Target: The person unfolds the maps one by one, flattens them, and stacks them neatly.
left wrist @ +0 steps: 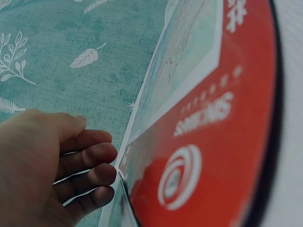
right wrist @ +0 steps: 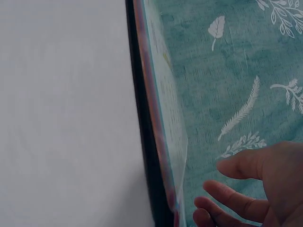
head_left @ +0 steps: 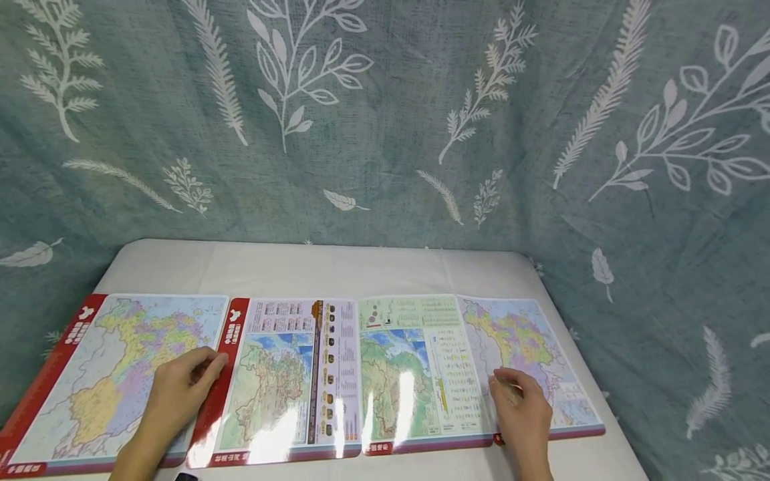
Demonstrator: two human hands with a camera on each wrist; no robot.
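resting hands (head_left: 174, 394) on laminated map sheets (head_left: 289, 381)

bare tabletop (head_left: 337, 270) behind maps (head_left: 301, 374), curtain (head_left: 385, 133) beyond

Both hands, left hand (head_left: 174, 394) and right hand (head_left: 522, 409), are bare, wrists unsleeved.

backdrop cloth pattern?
Teal fabric backdrop printed with white leaves and fern sprigs; clearest in head view.
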